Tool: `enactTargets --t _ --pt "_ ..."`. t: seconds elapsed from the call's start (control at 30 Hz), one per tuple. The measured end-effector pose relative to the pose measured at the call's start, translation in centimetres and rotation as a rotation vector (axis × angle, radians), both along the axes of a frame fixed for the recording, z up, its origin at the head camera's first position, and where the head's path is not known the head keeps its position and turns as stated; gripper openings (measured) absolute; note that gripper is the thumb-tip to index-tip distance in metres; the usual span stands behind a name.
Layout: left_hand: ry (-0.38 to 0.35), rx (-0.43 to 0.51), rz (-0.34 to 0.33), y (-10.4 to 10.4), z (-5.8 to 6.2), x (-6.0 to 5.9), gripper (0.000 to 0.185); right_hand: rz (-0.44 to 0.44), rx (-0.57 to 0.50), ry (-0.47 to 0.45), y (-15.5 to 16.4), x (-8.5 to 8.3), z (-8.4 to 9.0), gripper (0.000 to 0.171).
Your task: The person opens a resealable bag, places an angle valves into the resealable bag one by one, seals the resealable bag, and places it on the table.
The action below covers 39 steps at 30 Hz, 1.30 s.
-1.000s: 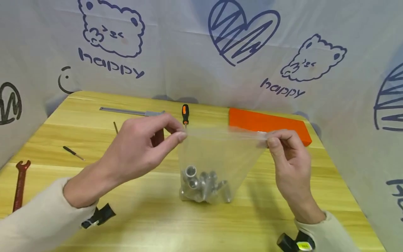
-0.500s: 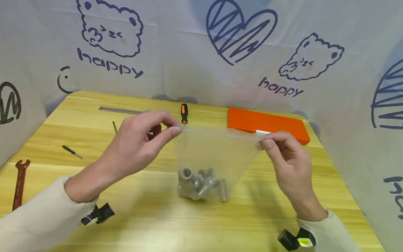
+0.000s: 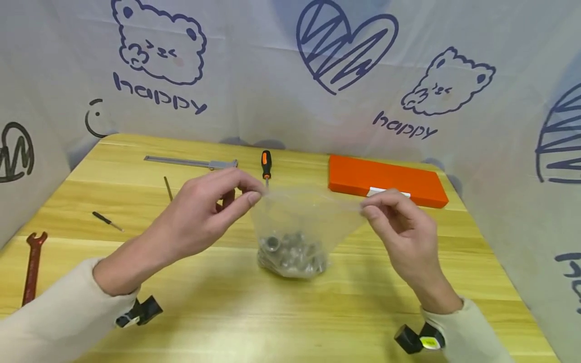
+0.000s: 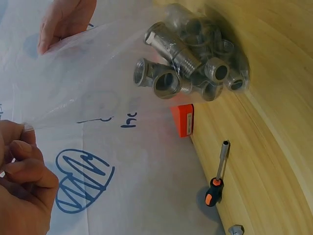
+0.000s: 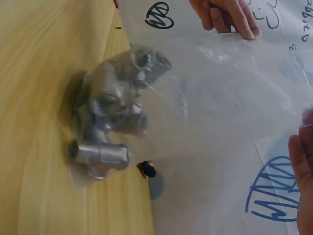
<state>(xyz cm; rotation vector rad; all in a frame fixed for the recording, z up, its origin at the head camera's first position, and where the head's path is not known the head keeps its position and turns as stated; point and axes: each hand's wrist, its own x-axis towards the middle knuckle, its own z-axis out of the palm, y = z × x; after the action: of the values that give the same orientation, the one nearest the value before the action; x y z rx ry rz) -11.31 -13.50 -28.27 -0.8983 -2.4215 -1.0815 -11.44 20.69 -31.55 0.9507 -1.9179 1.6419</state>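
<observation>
A clear plastic bag (image 3: 304,212) hangs between my two hands, with several silvery metal pipe fittings (image 3: 290,252) bunched at its bottom. My left hand (image 3: 195,217) pinches the upper left corner of the bag between thumb and forefinger. At the upper right corner, my right hand (image 3: 406,242) pinches the edge in the same way. Threaded ends and tee shapes show among the fittings (image 4: 183,68) in the left wrist view. In the right wrist view the fittings (image 5: 110,112) look blurred through the plastic. Whether the bag's bottom touches the table is hard to tell.
Behind the bag, a screwdriver (image 3: 266,164) and a caliper (image 3: 181,161) lie on the wooden table (image 3: 254,322). An orange box (image 3: 386,179) sits at the back right. To the left are a small screwdriver (image 3: 107,221), a thin rod (image 3: 168,188) and a red wrench (image 3: 33,269).
My right hand has moved left, toward my left hand, so the bag's top edge has gone from taut to slack. The fittings have shifted and spread at the bottom of the bag.
</observation>
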Motion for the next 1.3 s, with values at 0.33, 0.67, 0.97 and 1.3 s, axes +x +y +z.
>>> enactTargets --t 0.33,0.67,0.97,1.3 --pt "0.056 -0.003 0.01 0.9 -0.5 -0.2 0.007 -0.007 0.16 0.026 0.8 -0.1 0.2 0.009" --pt "0.27 -0.003 0.01 1.4 -0.9 -0.2 0.004 -0.222 0.311 0.162 0.3 0.1 0.6 0.014" --pt "0.355 0.065 -0.035 1.5 -1.1 -0.3 0.007 -0.285 0.429 0.197 -0.5 0.2 3.3 0.011" --pt "0.349 0.074 -0.064 1.9 -1.2 -0.2 0.011 -0.159 0.869 0.329 -7.0 -0.4 8.1 0.016"
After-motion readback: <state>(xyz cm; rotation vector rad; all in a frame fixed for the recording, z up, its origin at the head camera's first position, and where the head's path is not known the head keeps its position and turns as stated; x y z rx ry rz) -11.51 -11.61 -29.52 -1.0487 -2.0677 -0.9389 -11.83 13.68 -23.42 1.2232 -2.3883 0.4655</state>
